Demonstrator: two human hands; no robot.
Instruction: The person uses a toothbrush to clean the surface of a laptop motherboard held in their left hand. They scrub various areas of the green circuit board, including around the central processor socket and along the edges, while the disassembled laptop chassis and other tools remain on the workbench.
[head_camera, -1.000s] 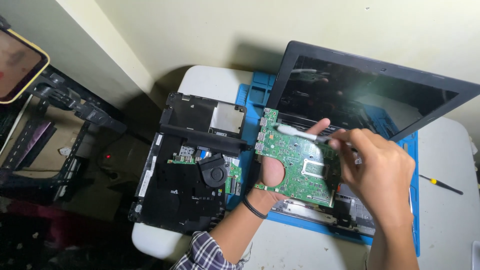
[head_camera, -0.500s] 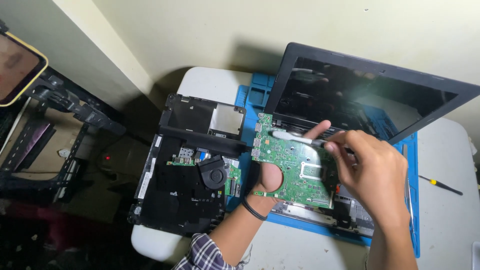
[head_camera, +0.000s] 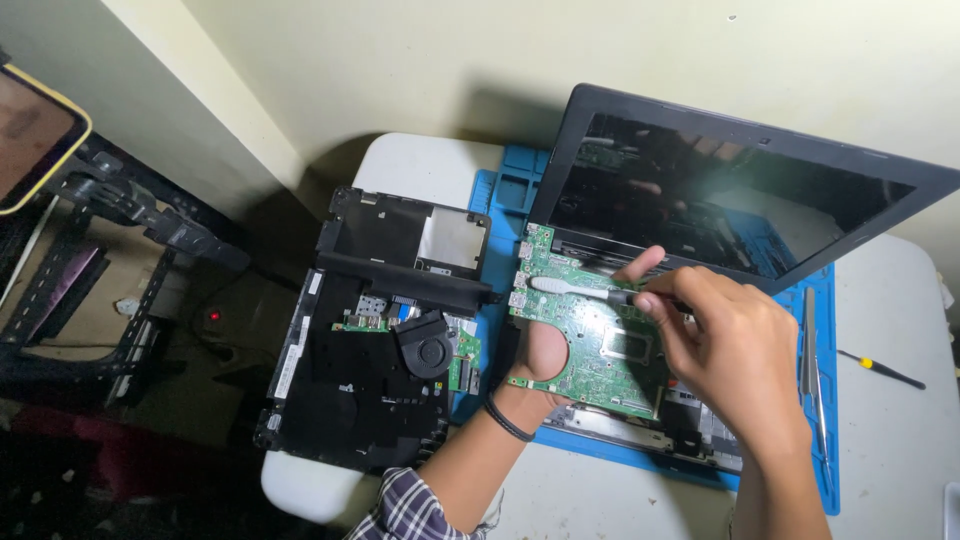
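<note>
White desk (head_camera: 890, 440) under a cream wall, blue mat (head_camera: 500, 200) at centre. Open laptop (head_camera: 720, 190) at 1 o'clock, black base shell (head_camera: 370, 400) at 9. Left hand (head_camera: 545, 350) grips a green board (head_camera: 590, 335) over the mat; right hand (head_camera: 730, 350) pinches a white brush (head_camera: 570, 287), now slid toward the board's upper-left edge since a second ago.

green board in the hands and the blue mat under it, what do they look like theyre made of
The green board: looks like rigid laminate with a glossy green coating, dotted with small metal parts and a dark chip; it keeps flat in the left hand. The blue mat: probably soft rubber or silicone, matte, with moulded compartments along its edge. The right hand holds a white-tipped tool, likely plastic.
</note>
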